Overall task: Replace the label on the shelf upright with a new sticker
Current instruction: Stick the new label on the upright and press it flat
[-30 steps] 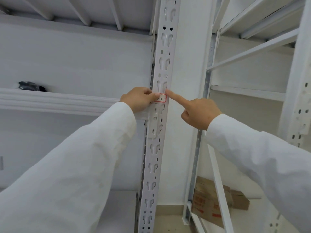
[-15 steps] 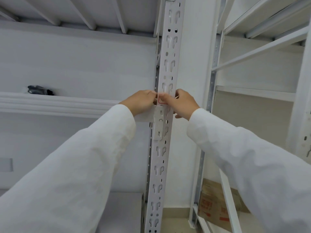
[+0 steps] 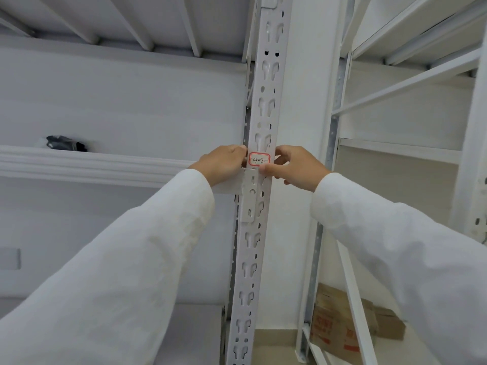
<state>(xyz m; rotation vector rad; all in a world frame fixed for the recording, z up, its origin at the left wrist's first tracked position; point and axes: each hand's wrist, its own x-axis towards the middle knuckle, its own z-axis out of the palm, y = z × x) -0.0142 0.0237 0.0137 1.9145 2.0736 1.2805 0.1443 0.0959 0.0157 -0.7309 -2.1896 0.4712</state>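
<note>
A small white sticker (image 3: pixel 259 159) with a red border and "4-2" handwritten on it lies flat on the front of the white slotted shelf upright (image 3: pixel 266 83), just above a beam bracket. My left hand (image 3: pixel 224 164) is curled at the upright's left side, fingertips against the sticker's left edge. My right hand (image 3: pixel 296 167) wraps the upright's right edge, and its thumb presses on the sticker's lower right corner. Both arms are in white sleeves.
A white shelf beam (image 3: pixel 92 164) runs left from the upright, with a dark object (image 3: pixel 66 144) on the shelf behind it. A second white rack (image 3: pixel 395 101) stands to the right. Cardboard boxes (image 3: pixel 342 320) sit on the floor below it.
My right hand went from pointing at the sticker with one finger to closing around the upright. Both hands then covered the sticker, and now they have parted enough to show its face.
</note>
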